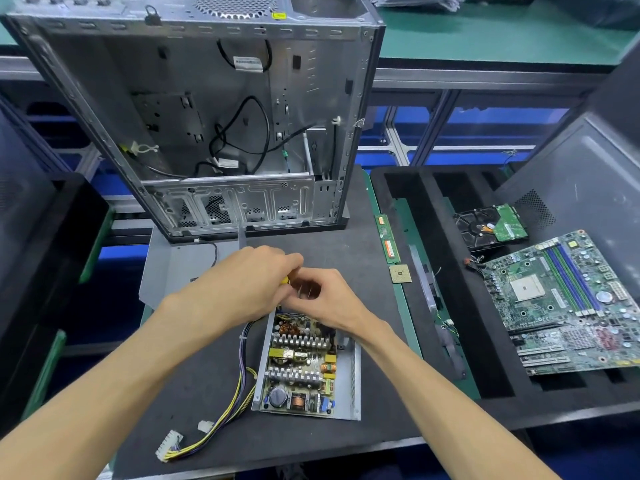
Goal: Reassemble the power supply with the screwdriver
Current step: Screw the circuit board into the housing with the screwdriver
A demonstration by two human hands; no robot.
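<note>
The open power supply [306, 368] lies on the dark mat with its circuit board, coils and heat sinks exposed. Both hands meet over its far end. My left hand [242, 282] grips the screwdriver [284, 280], of which only a bit of yellow handle shows between the fingers. My right hand [323, 296] has its fingers curled against the same spot, around the tool or a small part; which one is hidden. A yellow and purple cable bundle [228, 410] runs from the unit to white connectors [169, 445] at the front left.
An empty computer case [221, 116] stands behind the hands, a grey metal cover plate [180, 265] in front of it. A black foam tray [450, 271] on the right carries a motherboard [568, 303] and hard drive [490, 226]. A RAM stick [388, 237] and CPU chip [400, 274] lie beside it.
</note>
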